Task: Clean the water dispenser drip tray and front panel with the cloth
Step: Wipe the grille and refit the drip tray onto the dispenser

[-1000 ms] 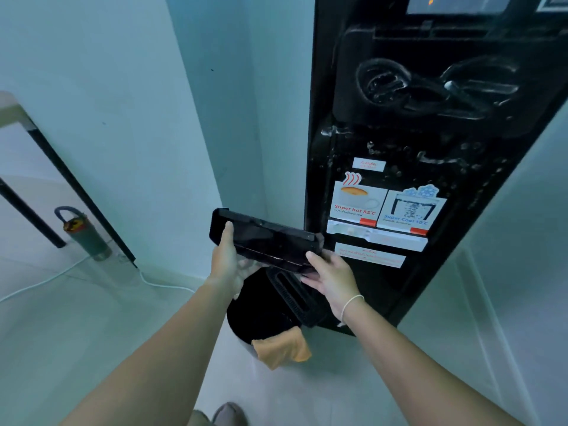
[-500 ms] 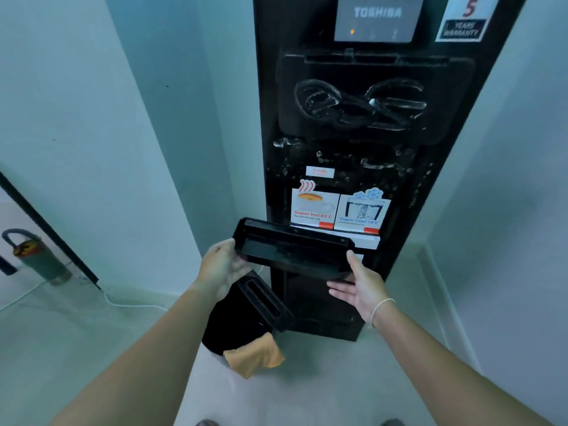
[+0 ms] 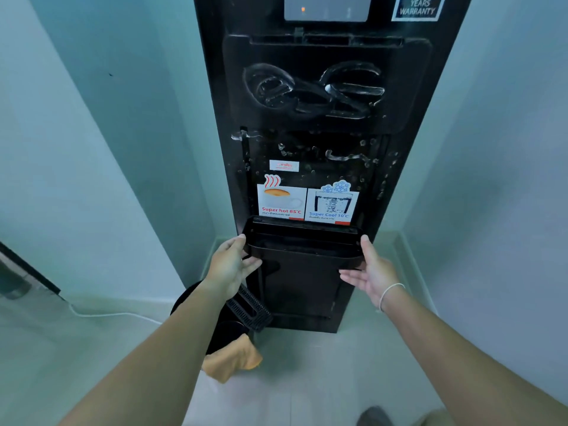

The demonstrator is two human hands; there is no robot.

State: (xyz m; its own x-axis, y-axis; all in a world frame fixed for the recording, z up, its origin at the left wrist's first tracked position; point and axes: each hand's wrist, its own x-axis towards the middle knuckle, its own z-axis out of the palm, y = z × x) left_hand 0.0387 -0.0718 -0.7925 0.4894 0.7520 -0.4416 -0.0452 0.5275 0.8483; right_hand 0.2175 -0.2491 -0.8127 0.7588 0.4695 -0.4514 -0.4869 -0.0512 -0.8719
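The black drip tray (image 3: 302, 241) sits level against the front of the black water dispenser (image 3: 322, 103), just under the hot and cool stickers. My left hand (image 3: 232, 265) grips its left end, thumb on the rim. My right hand (image 3: 370, 270) holds the right end, fingers underneath. Streaks and drops of foam or water cover the front panel (image 3: 310, 149). The orange cloth (image 3: 232, 359) hangs over the edge of a black bucket (image 3: 221, 330) on the floor, below my left forearm. The slotted tray grille (image 3: 249, 309) lies across the bucket.
The dispenser stands in a corner between pale walls. A white cable (image 3: 113, 315) runs along the floor at the left. A dark door frame (image 3: 27, 272) shows at the far left. My foot (image 3: 373, 416) is at the bottom edge.
Both hands have carried the tray from the left, tilted, to the dispenser front and levelled it under the stickers. The view has swung to face the dispenser squarely.
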